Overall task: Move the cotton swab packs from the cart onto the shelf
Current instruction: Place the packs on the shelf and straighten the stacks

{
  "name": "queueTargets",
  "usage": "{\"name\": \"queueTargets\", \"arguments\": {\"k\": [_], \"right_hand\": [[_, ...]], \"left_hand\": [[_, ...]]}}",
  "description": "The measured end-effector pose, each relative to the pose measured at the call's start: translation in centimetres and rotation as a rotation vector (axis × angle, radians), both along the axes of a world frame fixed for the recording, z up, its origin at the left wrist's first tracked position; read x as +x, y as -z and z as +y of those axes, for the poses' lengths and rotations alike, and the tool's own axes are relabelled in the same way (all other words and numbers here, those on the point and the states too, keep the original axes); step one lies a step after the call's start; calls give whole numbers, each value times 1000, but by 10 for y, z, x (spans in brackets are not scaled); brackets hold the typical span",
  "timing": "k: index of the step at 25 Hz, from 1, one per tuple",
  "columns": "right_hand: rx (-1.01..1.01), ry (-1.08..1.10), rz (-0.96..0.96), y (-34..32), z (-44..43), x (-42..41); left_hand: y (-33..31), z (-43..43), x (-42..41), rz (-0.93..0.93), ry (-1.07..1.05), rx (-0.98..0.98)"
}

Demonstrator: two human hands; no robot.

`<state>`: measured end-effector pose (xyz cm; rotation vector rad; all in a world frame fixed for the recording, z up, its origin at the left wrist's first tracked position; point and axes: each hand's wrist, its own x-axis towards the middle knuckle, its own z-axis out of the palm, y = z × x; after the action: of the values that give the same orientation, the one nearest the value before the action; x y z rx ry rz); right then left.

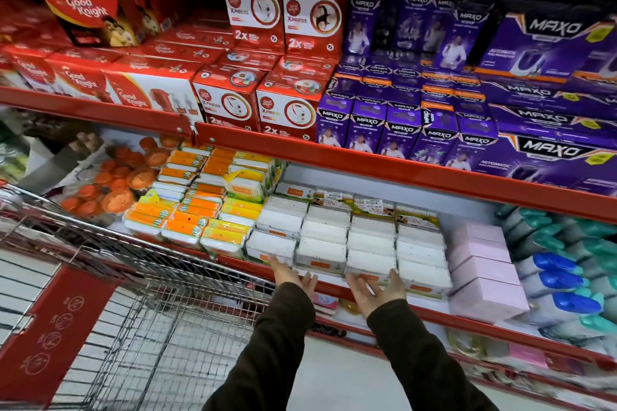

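Several white cotton swab packs (347,240) lie in neat rows on the middle shelf (434,312), right at its red front edge. My left hand (293,275) is flat and open, fingertips touching the front of the left rows. My right hand (375,290) is also flat and open, fingers spread against the front of a pack further right. Neither hand holds a pack. The wire cart (140,320) stands at lower left, and its basket shows no packs in the visible part.
Orange and yellow packs (200,203) sit left of the swabs, pink boxes (484,270) to the right, then blue and teal bottles (567,277). Red and purple cartons fill the shelf above (334,157). A red cart panel (63,320) is at lower left.
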<state>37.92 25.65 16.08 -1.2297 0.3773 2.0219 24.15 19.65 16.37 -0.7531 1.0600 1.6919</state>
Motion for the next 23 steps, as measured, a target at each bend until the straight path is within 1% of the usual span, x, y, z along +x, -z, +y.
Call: {"name": "queueTargets", "arguments": {"k": [2,4,7,11,15,17,18,19,20,21,23], "right_hand": [[-15,-44,45,5,-5,-12],[-25,-92,75,5,-8,-28],[-40,-83,101,2,-9,-51],[-58,-47,113,3,-6,-67],[-34,-50,69,1,-9,-69],[15,-131,11,-8,-12,-68],[71,-235,-48,-13,-15,-66],[161,-390,-152,-20,-18,-65],[296,-572,-334,-27,-22,-62],[484,-722,-572,-30,-23,-59],[979,-912,-1133,-27,-17,-52]], "left_hand": [[0,-4,-17,56,-71,-40],[-3,-3,-35,87,-91,-67],[-8,0,-54,74,-31,-73],[4,8,-68,36,70,-16],[6,9,-73,27,78,-17],[-4,5,-71,81,147,-67],[-9,2,-66,155,195,-144],[-14,-1,-59,289,247,-265],[-17,-3,-52,515,323,-404],[-18,-5,-44,814,435,-513],[-15,0,-37,1470,721,-652]]}}
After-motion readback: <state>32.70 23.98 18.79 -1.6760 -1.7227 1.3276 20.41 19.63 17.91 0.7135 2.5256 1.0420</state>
